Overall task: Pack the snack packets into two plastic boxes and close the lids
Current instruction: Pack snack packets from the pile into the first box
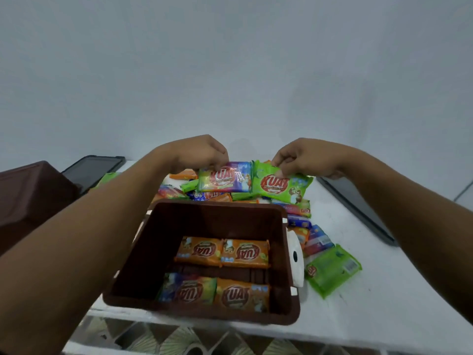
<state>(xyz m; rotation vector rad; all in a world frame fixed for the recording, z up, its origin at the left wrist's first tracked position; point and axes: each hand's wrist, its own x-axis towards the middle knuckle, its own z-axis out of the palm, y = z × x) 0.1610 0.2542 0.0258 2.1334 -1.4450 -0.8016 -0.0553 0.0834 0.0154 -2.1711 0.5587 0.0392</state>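
Observation:
An open brown plastic box [289, 254] stands at the table's front edge, with several snack packets [222, 249] flat on its floor. Beyond it lies a pile of loose snack packets [299, 208]. My left hand [202, 152] pinches the top edge of a multicolour packet [225, 179], lifted above the pile. Right beside it, my right hand [304, 157] pinches a green packet [279, 187] by its upper edge. A second brown box [30, 198] sits at the far left, partly cut off.
A dark lid [94, 170] lies behind the left box and another dark lid [358, 206] lies along the right side of the white table [384, 290]. A green packet [332, 270] lies right of the open box. A white latch [295, 257] hangs on the box's right wall.

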